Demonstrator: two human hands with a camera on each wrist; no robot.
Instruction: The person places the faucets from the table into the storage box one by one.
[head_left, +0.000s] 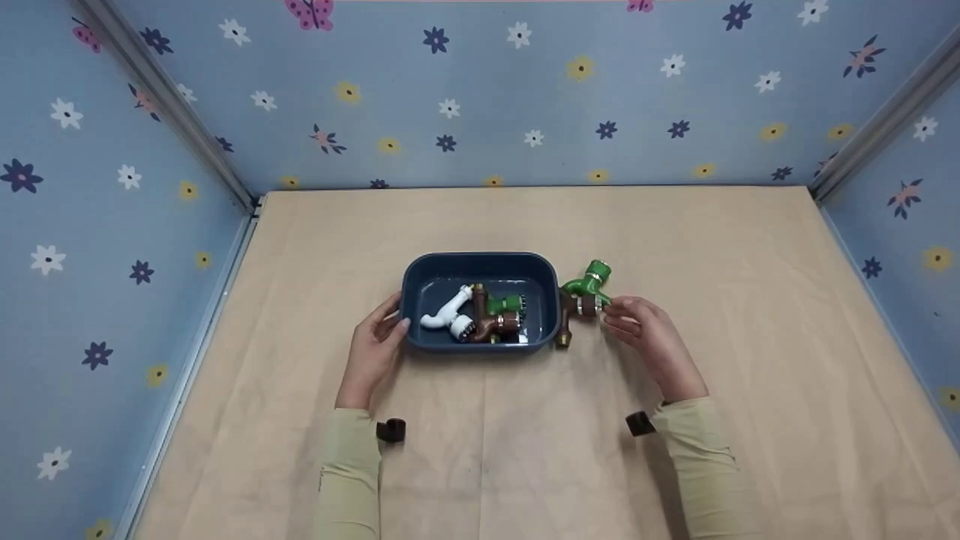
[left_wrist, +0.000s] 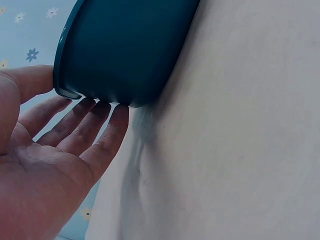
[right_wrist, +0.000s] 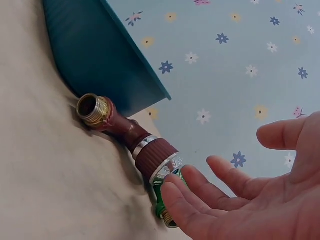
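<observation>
A dark blue rectangular bin [head_left: 480,259] sits mid-table. My left hand [head_left: 373,349] touches its left end, fingertips on the outer wall and thumb at the rim [left_wrist: 59,82]. Inside lie a white faucet [head_left: 448,309], a brown faucet [head_left: 491,324] and a green faucet [head_left: 504,304], partly overlapping. Just outside the bin's right end, a second brown faucet [head_left: 566,319] lies against a second green faucet [head_left: 589,281]. My right hand [head_left: 645,330] is beside these two, fingers loosely bent and palm bare, fingertips right at the brown faucet's knob [right_wrist: 157,156].
A beige cloth [head_left: 480,450] covers the table. Blue flowered panels [head_left: 487,97] stand at its back and both sides, joined by metal corner posts [head_left: 172,105]. Small black wrist mounts [head_left: 391,430] stick out by both sleeves.
</observation>
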